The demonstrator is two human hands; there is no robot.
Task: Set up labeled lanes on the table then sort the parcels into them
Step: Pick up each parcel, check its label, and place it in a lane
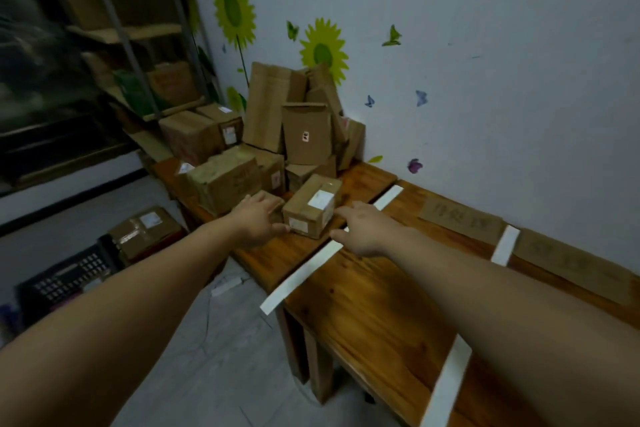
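- Hands reach forward on either side of one small parcel (310, 211): left hand (258, 220) at its left face, fingers loosely extended, thumb at the near corner; right hand (367, 230) just right of it, fingers spread, gripping nothing.
- Whether either hand actually touches the parcel cannot be told.
- The parcel sits on the wooden table (363, 308), left of a white tape strip (311, 265) under the right hand.
- Farther left, a parcel pile (277, 135) leans on the wall.
- Right, along the far edge, lie two cardboard labels (462, 220).
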